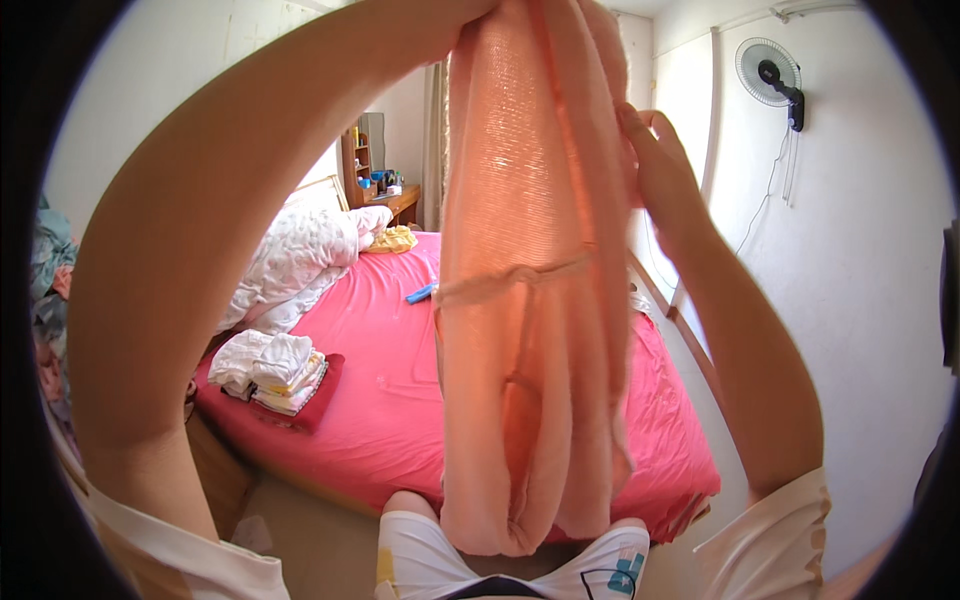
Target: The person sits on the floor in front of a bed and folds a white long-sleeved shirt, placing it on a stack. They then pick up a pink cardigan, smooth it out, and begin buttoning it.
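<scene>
A peach-pink fabric garment point(517, 210) hangs lengthwise in front of me, lit from behind, with seams across its middle and a folded opening near its lower end. My left hand point(476, 16) grips its top at the upper edge of the picture, where only part of the hand shows. At the garment's right edge, my right hand point(652, 150) is raised, its thumb and fingers at the cloth; whether they pinch it is unclear. Behind the garment lies a bed with a pink sheet point(375, 322).
A stack of folded clothes point(289, 371) sits at the bed's near left corner. A rumpled floral quilt point(300, 255), a yellow cloth point(394, 238) and a blue item point(420, 293) lie farther back. A fan point(769, 73) is mounted on the right wall. More clothes point(54, 255) are at far left.
</scene>
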A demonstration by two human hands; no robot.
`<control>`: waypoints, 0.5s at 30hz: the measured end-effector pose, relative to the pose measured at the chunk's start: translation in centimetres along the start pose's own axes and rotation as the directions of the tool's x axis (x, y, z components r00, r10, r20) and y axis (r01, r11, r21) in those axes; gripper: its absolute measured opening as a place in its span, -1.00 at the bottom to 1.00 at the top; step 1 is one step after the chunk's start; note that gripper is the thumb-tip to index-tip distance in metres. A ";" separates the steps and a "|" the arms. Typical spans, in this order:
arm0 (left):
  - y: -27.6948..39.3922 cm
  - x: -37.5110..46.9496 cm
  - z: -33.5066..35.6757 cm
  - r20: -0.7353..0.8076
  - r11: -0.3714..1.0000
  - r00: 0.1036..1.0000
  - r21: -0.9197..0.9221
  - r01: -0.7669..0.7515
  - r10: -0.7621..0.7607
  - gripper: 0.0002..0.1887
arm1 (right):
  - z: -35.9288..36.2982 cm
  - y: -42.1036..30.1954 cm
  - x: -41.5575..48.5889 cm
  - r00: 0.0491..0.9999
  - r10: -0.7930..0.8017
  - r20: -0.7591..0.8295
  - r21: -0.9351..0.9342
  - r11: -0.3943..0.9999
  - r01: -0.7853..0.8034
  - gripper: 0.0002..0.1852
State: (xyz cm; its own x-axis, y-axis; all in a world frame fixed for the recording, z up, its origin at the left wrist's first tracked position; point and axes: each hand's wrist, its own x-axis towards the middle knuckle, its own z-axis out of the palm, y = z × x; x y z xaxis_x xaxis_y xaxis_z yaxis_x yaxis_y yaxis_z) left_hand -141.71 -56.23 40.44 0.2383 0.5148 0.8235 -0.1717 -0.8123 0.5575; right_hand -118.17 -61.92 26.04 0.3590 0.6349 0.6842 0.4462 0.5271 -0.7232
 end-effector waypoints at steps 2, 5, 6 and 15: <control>-0.2 1.0 1.0 0.041 0.997 0.996 -0.013 -0.073 0.073 -0.56 | 1.0 -0.4 -2.3 0.996 -0.022 0.085 0.200 0.980 0.004 -0.20; -0.3 1.4 2.5 0.061 0.985 0.988 0.097 -0.145 0.140 -0.48 | 3.0 0.1 -5.8 0.960 -0.235 0.151 0.129 0.968 0.216 0.10; -0.2 1.3 2.8 0.077 0.979 0.988 0.147 -0.142 0.132 -0.47 | 4.1 0.7 -6.8 0.948 -0.296 0.114 0.038 0.955 0.293 0.06; -1.0 3.7 1.5 -0.066 0.805 0.981 0.583 -0.112 0.184 -0.27 | 5.2 9.0 -8.9 0.985 0.047 0.164 -0.027 0.999 -0.043 -0.72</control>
State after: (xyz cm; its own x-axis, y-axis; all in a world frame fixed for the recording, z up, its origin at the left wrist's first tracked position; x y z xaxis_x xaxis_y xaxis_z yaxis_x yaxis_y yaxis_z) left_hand -139.19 -53.86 42.78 0.1388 0.3736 0.9172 0.3925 -0.8710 0.2954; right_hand -121.63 -59.89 13.00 0.2405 0.7426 0.6251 0.4523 0.4840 -0.7491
